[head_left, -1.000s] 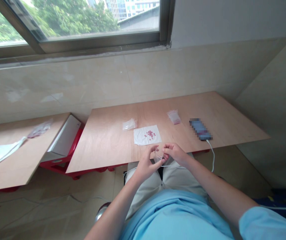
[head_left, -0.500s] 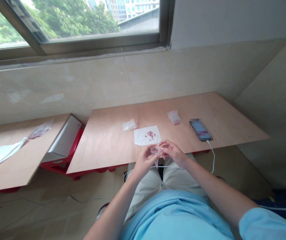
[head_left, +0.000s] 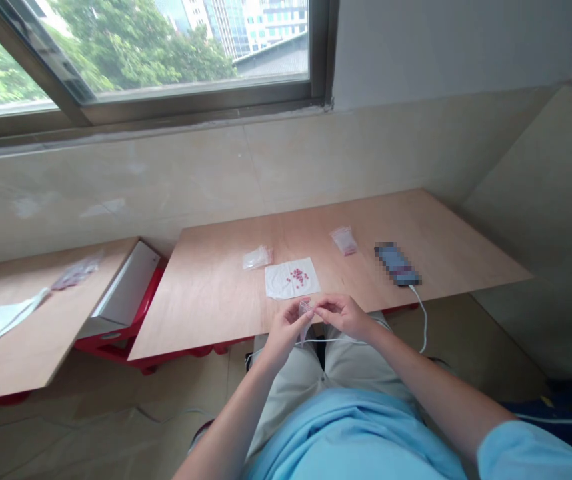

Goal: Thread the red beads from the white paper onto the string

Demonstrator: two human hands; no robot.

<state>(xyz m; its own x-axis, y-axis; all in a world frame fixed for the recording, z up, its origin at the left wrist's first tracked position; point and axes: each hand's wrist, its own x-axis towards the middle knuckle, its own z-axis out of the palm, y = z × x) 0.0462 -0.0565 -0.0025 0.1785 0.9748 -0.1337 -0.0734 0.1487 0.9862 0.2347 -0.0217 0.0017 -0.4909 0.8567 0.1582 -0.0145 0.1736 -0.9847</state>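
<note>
A small clear plastic bag (head_left: 305, 331) with a pinkish tint hangs in front of my lap, just off the near edge of the table. My left hand (head_left: 285, 328) pinches it from the left between thumb and fingers. My right hand (head_left: 345, 315) is closed on the bag's upper right edge, thumb against fingertips. Just beyond my hands, a white cloth (head_left: 277, 280) lies on the table with several small red pieces (head_left: 298, 277) scattered over its right half. Whether anything sits inside the bag I cannot tell.
Two stacks of small plastic bags lie farther back, a left stack (head_left: 257, 258) and a right stack (head_left: 345, 241). A phone (head_left: 398, 264) with a white cable (head_left: 425, 320) is at right. Across a gap stands a second table (head_left: 11, 367), with a white box (head_left: 123, 287) between.
The bag's mouth, spread into a loop before, now looks narrower and flatter. My right fingers have closed onto its edge. The whole view has tilted slightly upward.
</note>
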